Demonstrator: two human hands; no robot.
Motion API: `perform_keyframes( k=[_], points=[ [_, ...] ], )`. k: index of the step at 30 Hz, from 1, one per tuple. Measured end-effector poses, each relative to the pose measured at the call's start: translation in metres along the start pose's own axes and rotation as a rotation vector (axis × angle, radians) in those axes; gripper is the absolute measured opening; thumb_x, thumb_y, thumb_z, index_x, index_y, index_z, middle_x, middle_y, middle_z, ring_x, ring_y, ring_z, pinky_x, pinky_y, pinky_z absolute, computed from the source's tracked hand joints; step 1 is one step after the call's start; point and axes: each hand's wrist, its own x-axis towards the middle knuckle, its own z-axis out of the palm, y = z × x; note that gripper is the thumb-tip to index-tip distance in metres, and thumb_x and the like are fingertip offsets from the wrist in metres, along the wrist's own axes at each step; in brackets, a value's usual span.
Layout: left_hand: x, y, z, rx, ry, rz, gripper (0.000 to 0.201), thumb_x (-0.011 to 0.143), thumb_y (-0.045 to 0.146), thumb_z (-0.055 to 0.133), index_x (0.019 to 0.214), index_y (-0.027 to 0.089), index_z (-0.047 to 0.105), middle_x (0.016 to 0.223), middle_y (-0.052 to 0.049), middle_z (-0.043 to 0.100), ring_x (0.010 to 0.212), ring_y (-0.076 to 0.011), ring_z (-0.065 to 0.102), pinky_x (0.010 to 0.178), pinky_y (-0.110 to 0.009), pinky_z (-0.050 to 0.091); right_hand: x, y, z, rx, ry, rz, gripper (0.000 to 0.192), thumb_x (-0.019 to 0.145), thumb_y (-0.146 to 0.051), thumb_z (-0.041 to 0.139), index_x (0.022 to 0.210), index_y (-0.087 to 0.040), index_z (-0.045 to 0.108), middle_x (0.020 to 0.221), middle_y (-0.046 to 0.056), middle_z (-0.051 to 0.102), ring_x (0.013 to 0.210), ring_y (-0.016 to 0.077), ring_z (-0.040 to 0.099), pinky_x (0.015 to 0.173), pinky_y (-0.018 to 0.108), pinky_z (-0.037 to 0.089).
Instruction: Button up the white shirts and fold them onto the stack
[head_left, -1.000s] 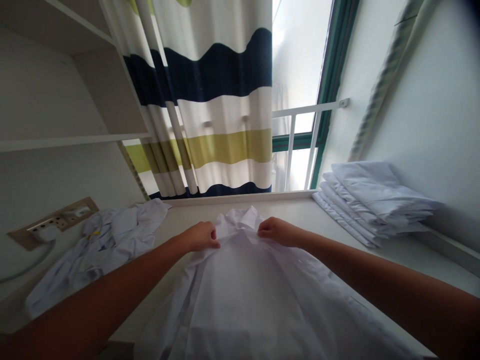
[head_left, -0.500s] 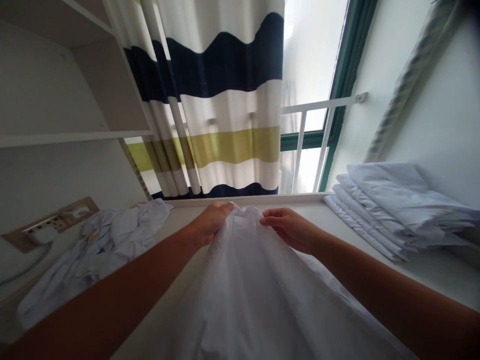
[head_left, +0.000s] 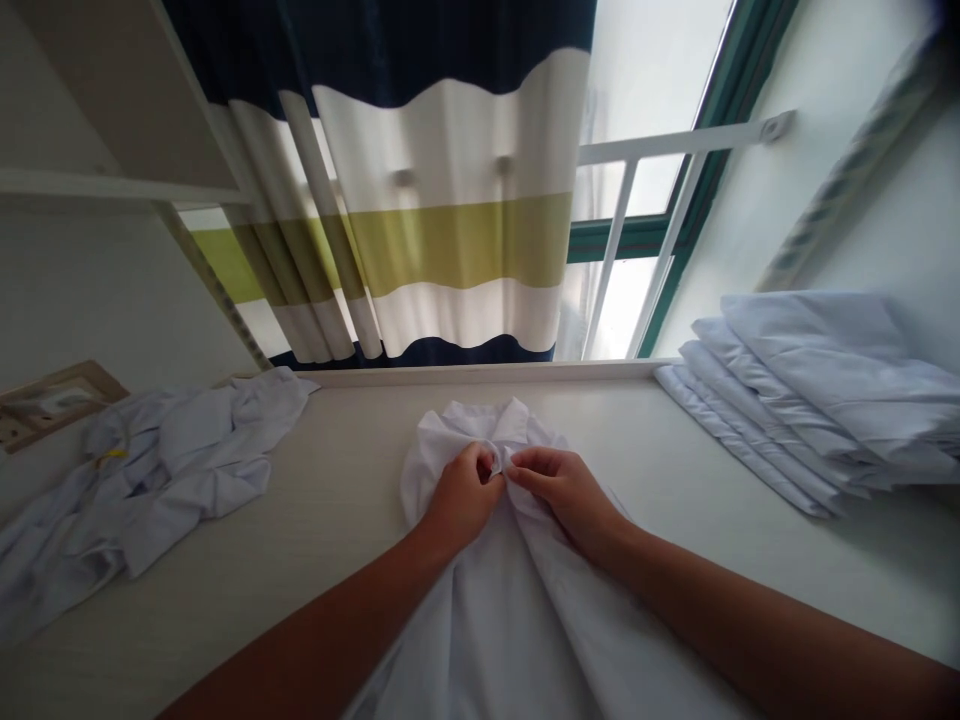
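Observation:
A white collared garment [head_left: 487, 620], shirt-like, lies on the pale table [head_left: 330, 540] in front of me, its collar end toward the window. Just below the collar, my left hand [head_left: 465, 495] pinches one front edge between thumb and fingers. Close beside it, my right hand [head_left: 562, 490] pinches the opposite edge, and the fingertips of both hands nearly meet. Any button between them is too small to make out. The lower part of the garment runs toward me between my forearms and out of view.
A stack of folded white garments [head_left: 817, 390] sits at the right. At the left lies a crumpled white heap [head_left: 195, 460] near a wall socket panel [head_left: 60, 400]. Behind the table's raised back edge [head_left: 465, 374] hang a striped curtain [head_left: 457, 240] and a white window rail [head_left: 675, 142].
Both hands have come down and closer together, from holding the garment's raised top end to pinching its front below the collar. The collar now rests on the table. My view has tilted downward.

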Motion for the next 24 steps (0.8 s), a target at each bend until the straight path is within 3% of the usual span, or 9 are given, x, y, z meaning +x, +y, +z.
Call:
perform_keyframes(
  k=[6,10,13,17,21,24],
  points=[
    [-0.005,0.005,-0.015,-0.474,-0.269,-0.116,0.018,0.085,0.034,0.059,0.084,0.017,0.053,0.072,0.002,0.053,0.066,-0.0117,0.049,0.064,-0.024,0.041,0.001,0.004,-0.008,-0.008,-0.004,0.04,0.027,0.073,-0.039,0.079,0.086,-0.015,0.075,0.085,0.005,0.073,0.075,0.0161,0.061,0.072,0.028,0.046],
    [0.001,0.002,-0.019,-0.571,-0.356,-0.18,0.026,0.086,0.04,0.064,0.08,0.016,0.054,0.069,0.002,0.055,0.063,-0.0101,0.05,0.062,-0.023,0.042,0.004,0.007,-0.011,-0.051,-0.027,0.035,0.025,0.077,-0.038,0.077,0.089,-0.016,0.074,0.087,0.005,0.072,0.079,0.0173,0.062,0.074,0.028,0.048],
    [0.003,-0.003,-0.018,-0.527,-0.322,-0.177,0.025,0.085,0.038,0.067,0.079,0.017,0.054,0.069,0.003,0.055,0.062,-0.0097,0.05,0.06,-0.022,0.042,0.003,0.008,-0.011,-0.234,-0.026,-0.022,0.02,0.079,-0.035,0.074,0.087,-0.017,0.071,0.083,0.003,0.069,0.075,0.0153,0.06,0.07,0.026,0.047],
    [-0.002,-0.005,-0.015,-0.308,-0.157,-0.15,0.02,0.087,0.036,0.064,0.08,0.018,0.057,0.071,0.002,0.058,0.066,-0.0118,0.055,0.062,-0.023,0.045,-0.002,0.004,-0.007,-0.582,0.021,-0.099,0.01,0.08,-0.026,0.07,0.076,-0.018,0.065,0.065,-0.002,0.058,0.06,0.0113,0.049,0.056,0.023,0.039],
    [-0.005,-0.002,-0.013,-0.205,-0.122,-0.114,0.017,0.084,0.031,0.066,0.076,0.017,0.059,0.07,0.002,0.059,0.065,-0.0118,0.055,0.06,-0.022,0.043,-0.007,0.002,-0.004,-0.64,0.07,-0.162,0.009,0.08,-0.025,0.069,0.075,-0.018,0.064,0.063,-0.003,0.058,0.058,0.0109,0.049,0.054,0.023,0.039],
    [-0.006,0.001,-0.013,-0.276,-0.155,-0.084,0.015,0.083,0.029,0.068,0.078,0.016,0.061,0.073,0.001,0.061,0.068,-0.0117,0.056,0.062,-0.022,0.045,-0.007,0.004,-0.005,-0.605,0.082,-0.172,0.01,0.08,-0.026,0.069,0.076,-0.018,0.066,0.066,-0.002,0.062,0.059,0.0117,0.053,0.054,0.023,0.041]
  ],
)
